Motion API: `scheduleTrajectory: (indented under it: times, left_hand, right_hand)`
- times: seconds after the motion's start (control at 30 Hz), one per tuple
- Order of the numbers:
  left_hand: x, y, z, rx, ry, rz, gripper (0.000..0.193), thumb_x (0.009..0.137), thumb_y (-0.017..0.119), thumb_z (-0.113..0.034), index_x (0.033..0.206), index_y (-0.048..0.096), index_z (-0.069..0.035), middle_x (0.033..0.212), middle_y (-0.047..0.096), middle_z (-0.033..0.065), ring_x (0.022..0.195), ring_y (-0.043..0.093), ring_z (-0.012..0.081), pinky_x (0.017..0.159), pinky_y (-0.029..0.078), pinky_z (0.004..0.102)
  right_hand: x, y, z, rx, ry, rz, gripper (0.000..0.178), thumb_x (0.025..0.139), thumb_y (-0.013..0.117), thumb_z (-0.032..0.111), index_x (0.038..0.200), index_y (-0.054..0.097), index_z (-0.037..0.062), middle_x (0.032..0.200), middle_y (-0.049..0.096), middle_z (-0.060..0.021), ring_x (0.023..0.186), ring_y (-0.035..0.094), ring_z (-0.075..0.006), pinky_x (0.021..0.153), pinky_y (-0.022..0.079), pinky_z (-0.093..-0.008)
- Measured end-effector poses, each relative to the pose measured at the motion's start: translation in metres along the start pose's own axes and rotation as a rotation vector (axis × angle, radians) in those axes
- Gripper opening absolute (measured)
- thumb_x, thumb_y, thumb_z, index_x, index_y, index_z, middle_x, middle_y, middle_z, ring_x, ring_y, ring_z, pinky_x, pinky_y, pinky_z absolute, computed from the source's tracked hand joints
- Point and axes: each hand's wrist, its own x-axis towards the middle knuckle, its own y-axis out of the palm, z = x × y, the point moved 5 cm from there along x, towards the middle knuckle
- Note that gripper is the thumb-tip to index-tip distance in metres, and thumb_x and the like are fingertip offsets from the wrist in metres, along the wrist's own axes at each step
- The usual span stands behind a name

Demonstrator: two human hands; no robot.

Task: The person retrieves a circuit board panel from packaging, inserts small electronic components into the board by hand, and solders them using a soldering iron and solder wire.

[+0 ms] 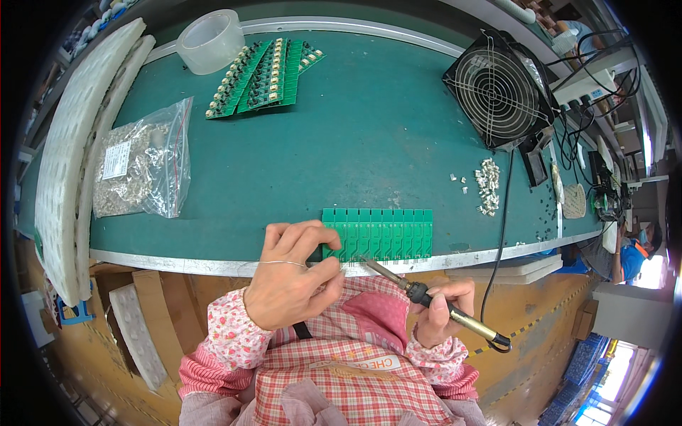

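Observation:
A green circuit board panel (pixel 387 233) lies at the near edge of the green bench (pixel 369 135). My left hand (pixel 290 275) rests at its left end, fingers pinched on a thin solder wire (pixel 273 263) that points toward the board's front edge. My right hand (pixel 440 309) grips a soldering iron (pixel 426 298) by its dark handle. The iron's metal tip reaches up-left to the board's near edge, close to my left fingertips.
A stack of populated green boards (pixel 266 74) and a roll of clear tape (pixel 210 40) sit at the back. A clear bag of small metal parts (pixel 142 163) lies left, loose small parts (pixel 486 184) right, a black fan (pixel 497 89) behind them. White foam trays (pixel 78 142) line the left edge.

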Motion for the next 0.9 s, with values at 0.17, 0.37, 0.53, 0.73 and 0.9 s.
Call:
scheduleTrajectory:
  times: [0.17, 0.37, 0.53, 0.73, 0.9]
  left_hand:
    - [0.0, 0.0, 0.001, -0.024, -0.007, 0.0, 0.013, 0.062, 0.066, -0.009, 0.068, 0.055, -0.007, 0.099, 0.054, 0.0044, 0.099, 0.054, 0.0272, 0.082, 0.036, 0.0398]
    - [0.0, 0.001, 0.001, -0.019, -0.014, 0.0, 0.013, 0.061, 0.066, -0.008, 0.067, 0.054, -0.006, 0.098, 0.054, 0.0052, 0.1, 0.053, 0.0278, 0.081, 0.037, 0.0405]
    - [0.0, 0.003, 0.001, -0.015, -0.025, -0.012, 0.014, 0.061, 0.066, -0.007, 0.066, 0.054, -0.006, 0.098, 0.054, 0.0054, 0.1, 0.053, 0.0276, 0.081, 0.038, 0.0401]
    - [0.0, 0.003, 0.001, -0.01, -0.032, -0.013, 0.014, 0.061, 0.066, -0.007, 0.066, 0.053, -0.006, 0.098, 0.053, 0.0058, 0.1, 0.053, 0.0272, 0.081, 0.038, 0.0397]
    - [-0.002, -0.003, 0.001, -0.072, -0.004, -0.012, 0.014, 0.061, 0.066, -0.005, 0.066, 0.052, -0.005, 0.099, 0.054, 0.007, 0.1, 0.054, 0.0269, 0.081, 0.039, 0.0399]
  right_hand:
    - [-0.001, 0.014, -0.002, -0.04, 0.019, 0.006, 0.017, 0.087, 0.056, 0.013, 0.089, 0.044, 0.0004, 0.062, 0.054, -0.0096, 0.046, 0.051, -0.0118, 0.042, 0.042, -0.0229]
    - [-0.001, 0.015, -0.005, -0.027, 0.073, 0.015, 0.018, 0.087, 0.058, 0.014, 0.088, 0.045, 0.0009, 0.061, 0.054, -0.0083, 0.046, 0.051, -0.0111, 0.042, 0.042, -0.0229]
    - [-0.001, 0.016, -0.007, 0.028, 0.082, 0.055, 0.014, 0.088, 0.057, 0.01, 0.09, 0.046, 0.0002, 0.062, 0.056, -0.008, 0.05, 0.054, -0.0102, 0.045, 0.044, -0.0232]
    - [-0.002, 0.016, -0.005, 0.005, 0.079, 0.042, 0.015, 0.088, 0.057, 0.009, 0.09, 0.046, -0.0001, 0.062, 0.056, -0.0078, 0.05, 0.054, -0.0101, 0.045, 0.044, -0.023]
    - [-0.003, 0.013, -0.001, -0.03, 0.009, 0.026, 0.015, 0.088, 0.056, 0.009, 0.091, 0.045, -0.0003, 0.064, 0.057, -0.0094, 0.05, 0.054, -0.0104, 0.046, 0.044, -0.0229]
